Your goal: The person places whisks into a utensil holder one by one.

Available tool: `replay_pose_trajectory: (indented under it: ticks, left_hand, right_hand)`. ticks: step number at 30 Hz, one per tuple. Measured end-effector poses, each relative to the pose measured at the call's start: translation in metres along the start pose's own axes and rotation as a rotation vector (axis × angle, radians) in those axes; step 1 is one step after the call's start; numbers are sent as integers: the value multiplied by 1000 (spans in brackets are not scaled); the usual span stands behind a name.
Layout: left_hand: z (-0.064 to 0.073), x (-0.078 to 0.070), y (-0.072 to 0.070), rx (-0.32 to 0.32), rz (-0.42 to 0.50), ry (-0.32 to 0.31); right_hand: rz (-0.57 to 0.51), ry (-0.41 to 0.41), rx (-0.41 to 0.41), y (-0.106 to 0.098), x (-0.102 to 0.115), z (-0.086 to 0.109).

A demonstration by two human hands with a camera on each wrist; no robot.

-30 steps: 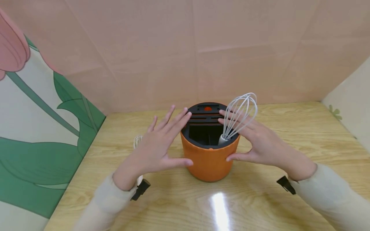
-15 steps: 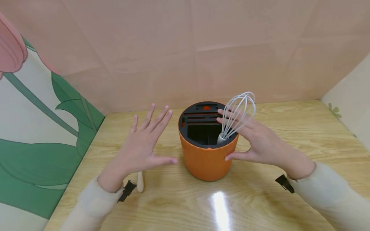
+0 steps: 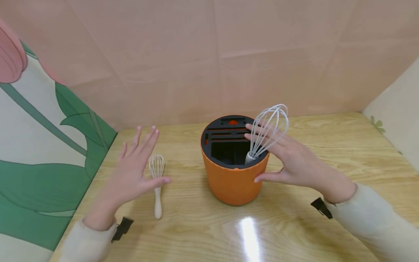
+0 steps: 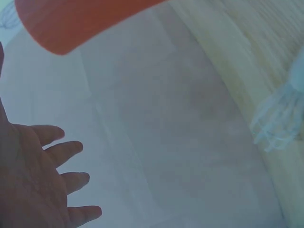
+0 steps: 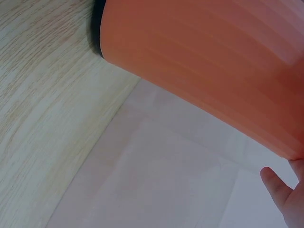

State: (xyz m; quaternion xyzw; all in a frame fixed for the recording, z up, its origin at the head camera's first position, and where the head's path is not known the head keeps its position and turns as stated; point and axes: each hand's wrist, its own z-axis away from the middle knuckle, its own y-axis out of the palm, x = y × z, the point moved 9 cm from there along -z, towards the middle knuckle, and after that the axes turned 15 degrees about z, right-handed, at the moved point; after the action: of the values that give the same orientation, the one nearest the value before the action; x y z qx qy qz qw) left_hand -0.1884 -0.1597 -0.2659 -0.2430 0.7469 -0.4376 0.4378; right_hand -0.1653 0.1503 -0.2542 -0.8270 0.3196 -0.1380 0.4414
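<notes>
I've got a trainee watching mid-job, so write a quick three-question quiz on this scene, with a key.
1. Which hand is nearer the small whisk on the table?
2. True or false: the large whisk stands wires up in the orange holder.
3. Fill in: the holder's slotted top is ____ in colour.

Key:
1. The left hand.
2. True.
3. Black.

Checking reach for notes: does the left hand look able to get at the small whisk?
Probably yes: the left hand is open and close to the small whisk, with no object seen between them.
</notes>
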Motion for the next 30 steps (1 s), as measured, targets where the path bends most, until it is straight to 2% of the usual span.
replay_pose_trajectory:
  ticks: [6,13,17,23,30]
  left_hand:
    - [10,23,0,12,4,-62]
    - [13,41,2,-2,18,-99]
    - [15,52,5,-3,38,-129]
    - [22,72,11,-3,63,-181]
    - [28,91,26,9,59,-228]
  right_hand:
    - [-1,8,16,1,0,0]
    - [5,-7,-18,-2,2,-1]
    - [-1,3,-8,-3,1,0]
    - [-1,-6,-3,-3,2,-1]
    - [8,7,8,-1,1,0]
